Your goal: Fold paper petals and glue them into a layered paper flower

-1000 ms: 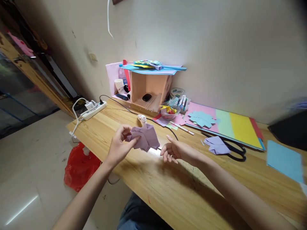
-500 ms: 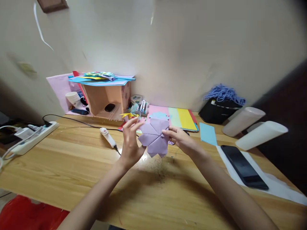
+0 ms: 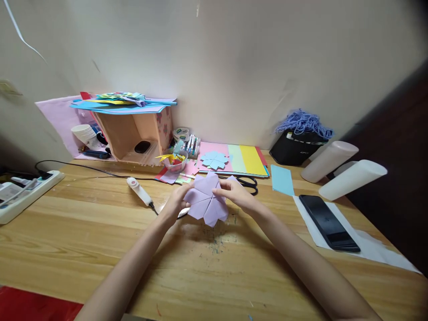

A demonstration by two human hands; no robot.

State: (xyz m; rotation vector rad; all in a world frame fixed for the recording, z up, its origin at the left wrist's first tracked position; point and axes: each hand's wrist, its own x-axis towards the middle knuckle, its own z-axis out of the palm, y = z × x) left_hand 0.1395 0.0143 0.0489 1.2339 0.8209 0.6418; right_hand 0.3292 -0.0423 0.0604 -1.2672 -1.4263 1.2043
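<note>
A folded purple paper flower [image 3: 207, 203] is held just above the wooden desk [image 3: 100, 232], near its middle. My left hand [image 3: 175, 203] grips its left edge, fingers closed around the paper. My right hand [image 3: 234, 192] pinches its upper right petals from above. A similar light blue paper flower [image 3: 214, 159] lies on a stack of coloured sheets [image 3: 245, 161] behind my hands. Black scissors [image 3: 249, 182] lie just beyond my right hand, partly hidden by it.
A white handheld tool [image 3: 138, 191] with a black cable lies left of my hands. A power strip [image 3: 23, 191] is at far left, a black phone [image 3: 329, 217] on white paper at right. A wooden box [image 3: 133, 133], cups and markers line the wall.
The view swung right and settled on the desk. The purple flower went from hanging in my left hand alone to being held in both hands, and it came lower toward the desk.
</note>
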